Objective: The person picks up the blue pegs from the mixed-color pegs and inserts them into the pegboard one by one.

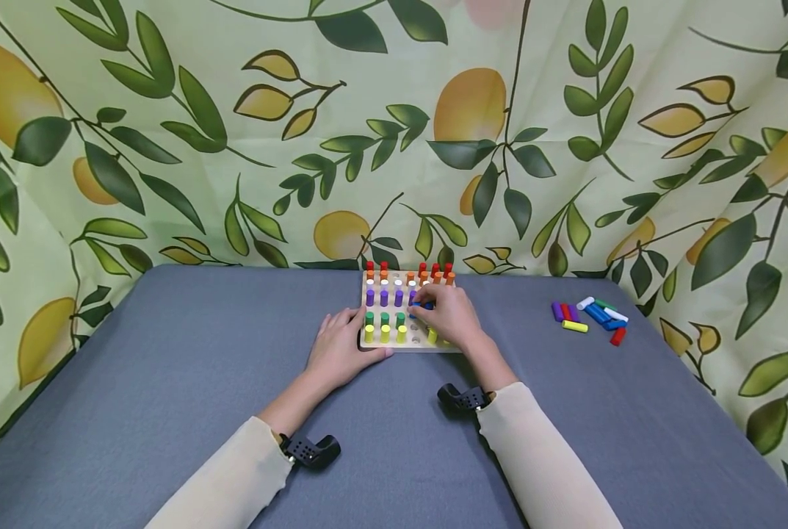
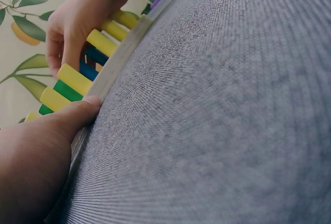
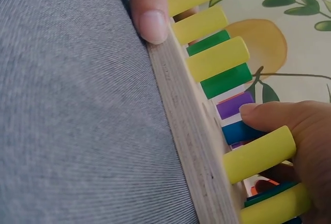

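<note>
A wooden pegboard [image 1: 415, 349] stands on the cloth-covered table with rows of red, orange, white, purple, green and yellow pegs. At its front left corner my left hand [image 1: 341, 351] holds the board, thumb along the front edge and fingers at the left side. Over the board's right half, my right hand [image 1: 452, 314] pinches a blue peg [image 3: 239, 132] between thumb and fingers, among the purple and yellow rows. Another blue piece [image 2: 96, 55] shows near those fingers in the left wrist view. The right hand hides part of the board behind it.
To the right on the grey cloth [image 1: 519, 367] lies a loose group of pegs, among them a yellow peg [image 1: 575, 326], a red peg [image 1: 618, 336] and a green peg [image 1: 605, 304]. A leaf-and-fruit patterned curtain [image 1: 380, 176] hangs behind the table.
</note>
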Tool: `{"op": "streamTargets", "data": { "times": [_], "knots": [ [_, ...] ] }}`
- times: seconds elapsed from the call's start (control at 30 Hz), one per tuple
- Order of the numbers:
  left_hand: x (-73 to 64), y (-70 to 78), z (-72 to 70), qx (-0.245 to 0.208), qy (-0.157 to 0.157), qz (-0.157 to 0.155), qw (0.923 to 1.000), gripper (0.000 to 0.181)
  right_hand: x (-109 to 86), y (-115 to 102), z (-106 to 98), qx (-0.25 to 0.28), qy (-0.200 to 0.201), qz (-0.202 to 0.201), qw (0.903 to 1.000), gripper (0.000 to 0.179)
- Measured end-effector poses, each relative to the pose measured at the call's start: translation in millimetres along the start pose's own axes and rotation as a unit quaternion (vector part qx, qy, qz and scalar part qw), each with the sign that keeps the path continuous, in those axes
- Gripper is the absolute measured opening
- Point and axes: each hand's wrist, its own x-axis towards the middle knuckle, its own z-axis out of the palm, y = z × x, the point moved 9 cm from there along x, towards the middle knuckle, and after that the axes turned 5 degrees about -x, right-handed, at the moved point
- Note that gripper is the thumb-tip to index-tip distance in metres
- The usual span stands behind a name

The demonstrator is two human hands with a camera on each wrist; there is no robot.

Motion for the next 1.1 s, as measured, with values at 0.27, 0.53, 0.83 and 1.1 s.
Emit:
{"op": "streamTargets", "data": {
  "times": [0.27, 0.53, 0.83, 1.1],
  "knots": [
    [-0.3, 1.0, 3.3, 0.003, -0.003, 0.002, 1.0000, 0.096, -0.9, -0.5, 1.0, 0.008, -0.036, -0.002, 0.9993, 0.017],
    [-0.4, 2.6, 4.3, -0.006, 0.000, 0.005, 1.0000, 0.095, -2.5, -0.5, -7.2, 0.027, -0.036, -0.009, 0.9990, 0.017],
    [-0.5, 2.1, 3.0, -0.007, 0.008, 0.019, 0.9998, 0.095, -2.4, 2.1, -32.2, 0.042, -0.012, -0.014, 0.9989, 0.021],
    [1.0, -0.3, 1.5, -0.007, 0.003, 0.012, 0.9999, 0.097, -3.5, 17.2, -47.3, 0.057, 0.001, 0.019, 0.9982, 0.027]
  ]
}}
